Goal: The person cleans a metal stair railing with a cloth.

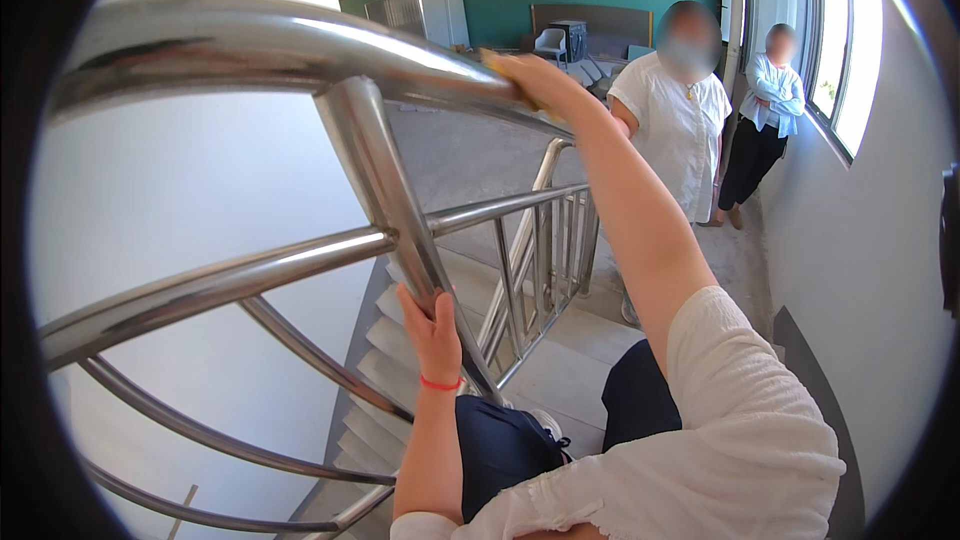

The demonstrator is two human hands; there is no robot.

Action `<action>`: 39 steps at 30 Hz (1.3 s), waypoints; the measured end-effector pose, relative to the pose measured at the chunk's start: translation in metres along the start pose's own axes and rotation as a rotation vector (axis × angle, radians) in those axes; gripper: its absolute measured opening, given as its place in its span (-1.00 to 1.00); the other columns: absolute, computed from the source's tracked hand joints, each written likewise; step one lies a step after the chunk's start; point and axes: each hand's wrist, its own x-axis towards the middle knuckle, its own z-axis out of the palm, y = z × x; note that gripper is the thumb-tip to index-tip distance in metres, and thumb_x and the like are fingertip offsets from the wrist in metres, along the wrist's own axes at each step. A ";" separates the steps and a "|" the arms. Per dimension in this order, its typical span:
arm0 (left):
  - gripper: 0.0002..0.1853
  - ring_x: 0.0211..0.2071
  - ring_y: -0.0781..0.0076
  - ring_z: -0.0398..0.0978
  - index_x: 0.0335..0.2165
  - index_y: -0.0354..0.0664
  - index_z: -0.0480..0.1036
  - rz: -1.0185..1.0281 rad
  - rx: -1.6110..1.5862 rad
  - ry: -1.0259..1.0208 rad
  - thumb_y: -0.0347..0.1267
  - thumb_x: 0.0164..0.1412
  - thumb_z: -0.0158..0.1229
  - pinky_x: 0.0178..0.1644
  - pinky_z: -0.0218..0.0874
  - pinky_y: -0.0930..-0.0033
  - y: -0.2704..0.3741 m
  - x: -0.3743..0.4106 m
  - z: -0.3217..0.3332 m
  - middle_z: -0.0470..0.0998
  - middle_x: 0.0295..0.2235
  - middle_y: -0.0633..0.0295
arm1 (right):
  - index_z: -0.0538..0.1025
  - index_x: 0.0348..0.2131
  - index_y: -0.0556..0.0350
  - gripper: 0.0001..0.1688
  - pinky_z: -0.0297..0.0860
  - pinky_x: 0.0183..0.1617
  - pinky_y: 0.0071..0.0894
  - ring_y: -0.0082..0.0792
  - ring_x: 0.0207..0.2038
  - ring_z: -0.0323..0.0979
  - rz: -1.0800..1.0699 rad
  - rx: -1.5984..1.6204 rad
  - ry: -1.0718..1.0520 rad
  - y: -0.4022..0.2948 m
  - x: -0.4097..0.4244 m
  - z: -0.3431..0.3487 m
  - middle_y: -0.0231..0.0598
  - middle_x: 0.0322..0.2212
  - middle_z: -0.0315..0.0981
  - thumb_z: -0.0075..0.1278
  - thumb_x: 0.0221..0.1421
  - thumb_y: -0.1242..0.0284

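Note:
A thick polished metal handrail [247,41] curves across the upper left. Over its far stretch reaches my right hand [551,86], laid on the rail with a yellow cloth [491,61] beneath it; the palm and most of the cloth are hidden. Lower down, my left hand [435,337], with a red band at the wrist, wraps around the upright metal post [412,255] that carries the handrail. A thinner middle rail [300,266] joins this post, with curved bars below it.
Stair steps [386,367] descend at left, beyond the railing. A person in a white shirt [667,135] stands close by the railing; another person [772,94] leans near the window [847,52]. A white wall [840,262] runs along the right. A chair [551,43] stands far back.

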 end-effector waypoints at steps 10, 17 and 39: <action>-0.61 -0.27 0.53 0.37 -0.19 -0.27 0.21 -0.036 0.094 -0.057 -0.20 0.17 0.06 -0.12 0.15 0.51 0.007 -0.001 -0.018 0.44 -0.28 0.22 | 0.51 -0.30 0.08 -0.42 0.22 -0.47 -0.51 -0.48 -0.59 0.31 -0.329 0.044 -0.141 -0.153 -0.020 0.041 -0.26 -0.59 0.40 -0.24 0.12 -0.04; -0.51 -0.06 0.01 0.31 -0.02 -0.32 0.25 0.748 0.793 0.016 -0.52 0.00 0.04 0.05 0.10 0.12 0.088 0.000 -0.013 0.33 -0.07 -0.05 | 0.54 -0.34 0.18 -0.39 0.20 -0.44 -0.46 -0.45 -0.51 0.32 -0.070 -0.031 0.050 0.002 0.020 0.005 -0.17 -0.54 0.43 -0.24 0.12 0.00; -0.60 -0.55 0.27 0.43 -0.64 -0.13 0.47 0.963 1.995 -0.026 -0.21 0.20 -0.11 -0.37 0.19 0.28 0.196 0.191 0.081 0.49 -0.65 0.19 | 0.46 -0.34 0.12 -0.71 0.25 -0.14 -0.18 -0.08 -0.28 0.38 -0.697 0.114 0.637 -0.086 -0.076 0.080 -0.09 -0.49 0.42 -0.20 0.04 0.33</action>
